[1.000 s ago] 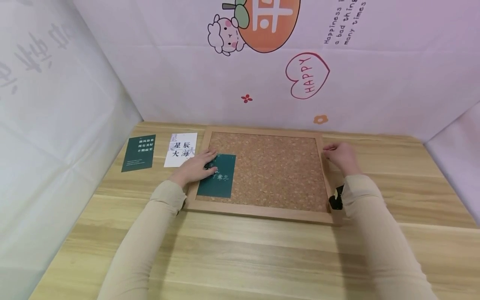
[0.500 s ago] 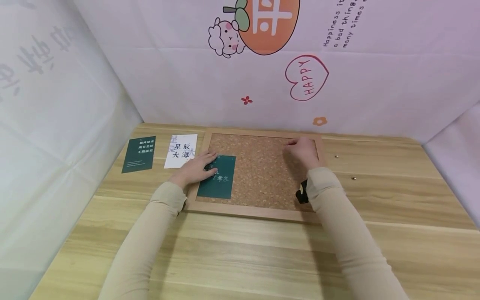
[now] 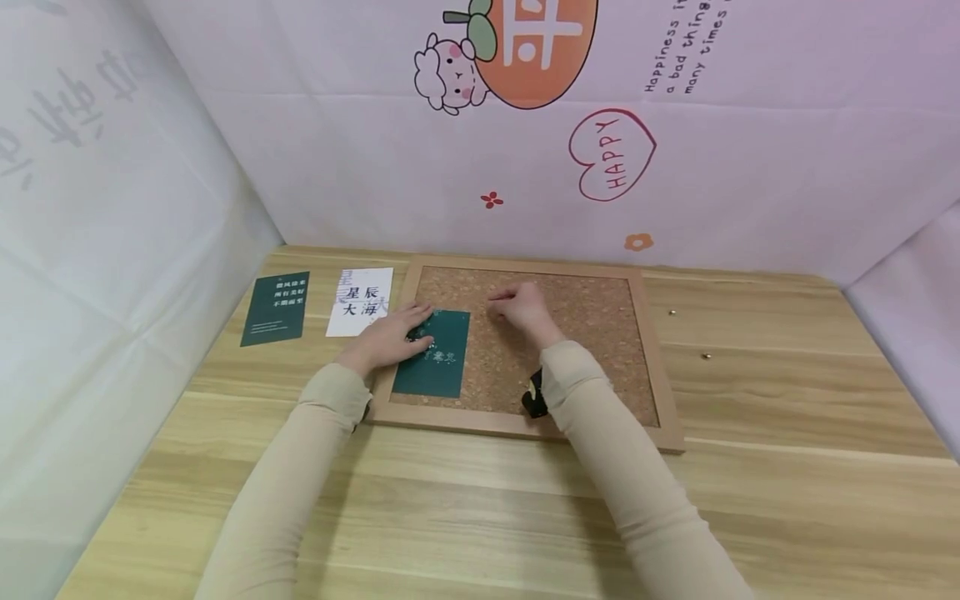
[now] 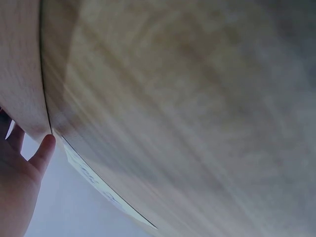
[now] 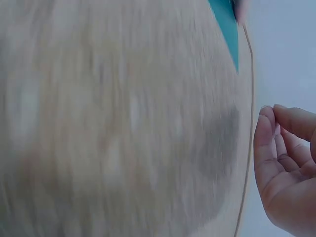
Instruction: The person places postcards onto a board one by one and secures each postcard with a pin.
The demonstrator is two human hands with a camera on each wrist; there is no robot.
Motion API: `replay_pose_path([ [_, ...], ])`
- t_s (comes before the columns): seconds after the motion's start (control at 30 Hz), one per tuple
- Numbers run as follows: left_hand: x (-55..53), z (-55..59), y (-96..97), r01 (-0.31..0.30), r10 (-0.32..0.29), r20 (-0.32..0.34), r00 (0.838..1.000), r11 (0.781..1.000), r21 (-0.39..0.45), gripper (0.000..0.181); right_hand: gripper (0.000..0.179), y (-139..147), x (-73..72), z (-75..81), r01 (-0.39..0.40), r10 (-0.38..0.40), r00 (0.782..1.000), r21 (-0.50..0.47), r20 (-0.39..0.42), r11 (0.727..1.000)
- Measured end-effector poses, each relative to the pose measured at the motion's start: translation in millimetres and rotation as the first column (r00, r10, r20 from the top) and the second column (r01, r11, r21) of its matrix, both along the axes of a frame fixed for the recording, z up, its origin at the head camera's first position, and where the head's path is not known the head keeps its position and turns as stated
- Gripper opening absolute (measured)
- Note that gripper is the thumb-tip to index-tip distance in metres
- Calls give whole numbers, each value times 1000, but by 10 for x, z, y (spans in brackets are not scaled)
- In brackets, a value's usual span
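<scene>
A dark green card (image 3: 442, 373) with pale writing lies on the left part of a wood-framed cork board (image 3: 592, 358). Fingers spread, my left hand (image 3: 386, 338) rests across the board's left frame and holds down the card's left side. My right hand (image 3: 527, 310) is over the cork, just right of the card's upper corner. In the right wrist view, thumb and forefinger of that hand (image 5: 291, 163) meet in a pinch, on what looks like a tiny thumbtack mostly hidden by the fingertips. Two small shiny thumbtacks, one farther back (image 3: 672, 312) and one nearer (image 3: 706, 357), lie right of the board.
Left of the board lie a white card (image 3: 360, 323) with black characters and another dark green card (image 3: 276, 312). The wooden table (image 3: 450, 508) meets a white printed cloth (image 3: 750, 183) at the back and another cloth (image 3: 150, 275) on the left.
My right hand has moved left from the board's right edge, across the cork, towards the green card, bringing the two thumbtacks into sight. My left hand stays on the card.
</scene>
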State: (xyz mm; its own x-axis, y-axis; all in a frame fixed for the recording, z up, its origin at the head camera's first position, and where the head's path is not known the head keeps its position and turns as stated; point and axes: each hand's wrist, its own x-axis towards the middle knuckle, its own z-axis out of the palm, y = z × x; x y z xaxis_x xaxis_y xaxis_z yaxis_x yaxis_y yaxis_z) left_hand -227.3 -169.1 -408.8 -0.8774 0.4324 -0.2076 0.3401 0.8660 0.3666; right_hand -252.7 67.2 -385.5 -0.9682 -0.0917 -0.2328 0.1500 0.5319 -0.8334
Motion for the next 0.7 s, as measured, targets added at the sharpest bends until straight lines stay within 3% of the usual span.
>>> replay_pose_path([
  [0.4, -16, -13, 3, -10, 10, -4, 1000, 1000, 17, 65, 24, -518, 120, -82, 60, -37, 994, -238, 99, 970],
  [0.7, -12, -22, 5, -10, 10, -10, 1000, 1000, 14, 64, 20, -679, 181, -146, 60, -43, 996, -219, 83, 974],
])
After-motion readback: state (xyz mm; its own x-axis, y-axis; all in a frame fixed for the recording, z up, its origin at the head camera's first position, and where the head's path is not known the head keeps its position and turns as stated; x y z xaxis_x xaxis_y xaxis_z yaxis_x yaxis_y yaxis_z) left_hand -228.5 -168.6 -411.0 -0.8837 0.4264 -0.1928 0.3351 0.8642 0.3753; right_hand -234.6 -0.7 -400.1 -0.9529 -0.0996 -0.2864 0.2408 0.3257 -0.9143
